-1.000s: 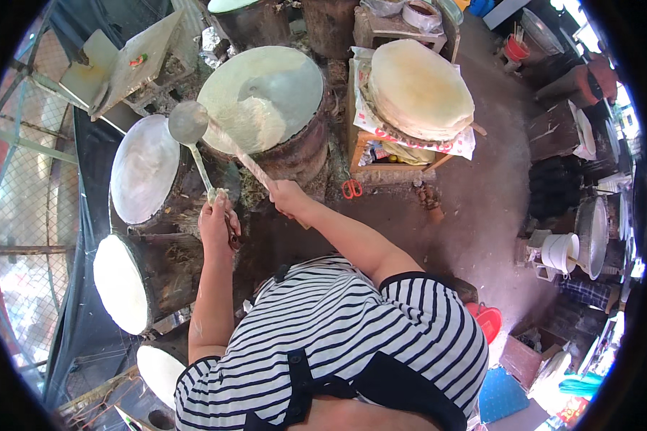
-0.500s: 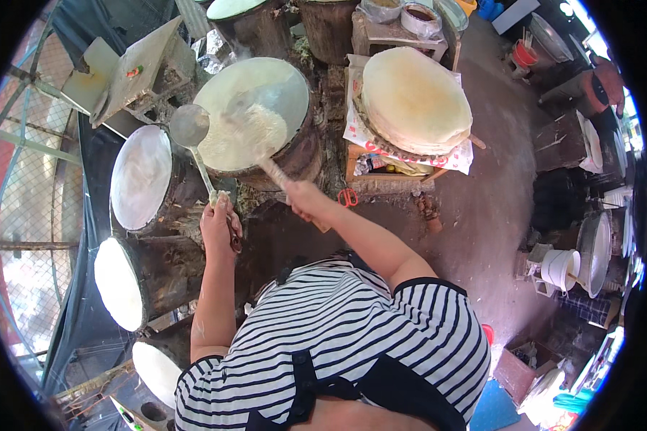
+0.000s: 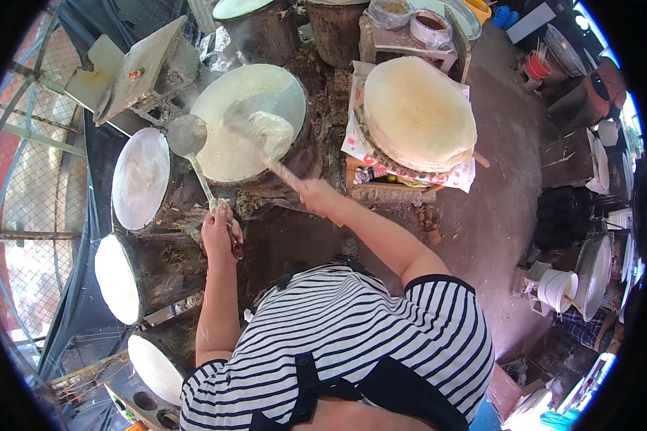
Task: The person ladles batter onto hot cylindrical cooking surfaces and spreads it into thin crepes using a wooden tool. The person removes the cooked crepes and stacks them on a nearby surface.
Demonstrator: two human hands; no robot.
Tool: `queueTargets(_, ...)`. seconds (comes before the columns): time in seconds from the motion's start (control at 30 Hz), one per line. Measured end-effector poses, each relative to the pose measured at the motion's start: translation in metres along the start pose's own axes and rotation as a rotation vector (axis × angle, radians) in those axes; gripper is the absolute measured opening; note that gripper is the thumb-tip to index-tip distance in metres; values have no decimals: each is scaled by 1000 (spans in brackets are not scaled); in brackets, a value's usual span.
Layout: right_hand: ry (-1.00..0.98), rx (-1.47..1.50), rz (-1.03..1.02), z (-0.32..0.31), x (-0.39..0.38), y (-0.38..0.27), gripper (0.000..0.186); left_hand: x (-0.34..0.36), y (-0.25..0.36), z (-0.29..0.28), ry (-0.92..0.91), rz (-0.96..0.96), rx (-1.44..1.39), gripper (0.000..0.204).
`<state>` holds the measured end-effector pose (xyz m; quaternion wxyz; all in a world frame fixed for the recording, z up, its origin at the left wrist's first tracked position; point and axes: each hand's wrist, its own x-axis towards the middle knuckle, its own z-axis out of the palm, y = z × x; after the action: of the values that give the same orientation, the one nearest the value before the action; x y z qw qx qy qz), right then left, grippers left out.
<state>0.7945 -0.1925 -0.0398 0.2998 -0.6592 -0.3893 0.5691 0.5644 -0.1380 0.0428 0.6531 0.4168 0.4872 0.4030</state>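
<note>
My left hand (image 3: 221, 231) is closed around the handle of a metal ladle (image 3: 187, 136), whose bowl hangs beside the left rim of a round griddle (image 3: 210, 152). Something dark brown, which I cannot make out, shows by this hand's wrist side. In my right hand (image 3: 322, 199) is a wooden-handled tool (image 3: 283, 173), reaching over the griddle's near edge. Its far end is blurred by motion, so its kind is unclear. Pale batter covers much of the griddle, with a thicker whitish heap (image 3: 272, 135) right of the middle, next to the tool. Faint steam rises there.
Right of the griddle, a tall stack of round thin flatbreads (image 3: 418, 108) rests on a woven tray over a wooden crate. More round griddles (image 3: 141, 179) curve down my left side. Behind stand a bowl of brown liquid (image 3: 431, 27) and a slanted board (image 3: 142, 70).
My right hand has moved slightly right, and the tool's handle with it. The ladle stays beside the griddle. The whole view has shifted a little; the red scissors are no longer visible.
</note>
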Motion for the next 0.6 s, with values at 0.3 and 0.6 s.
queueTargets(0.3, 467, -919, -606, -62, 60, 20, 24, 3, 2, 17, 47, -9, 12, 22)
queueTargets(0.6, 537, -983, -482, -82, 74, 2, 44, 15, 4, 10, 84, -49, 7, 24)
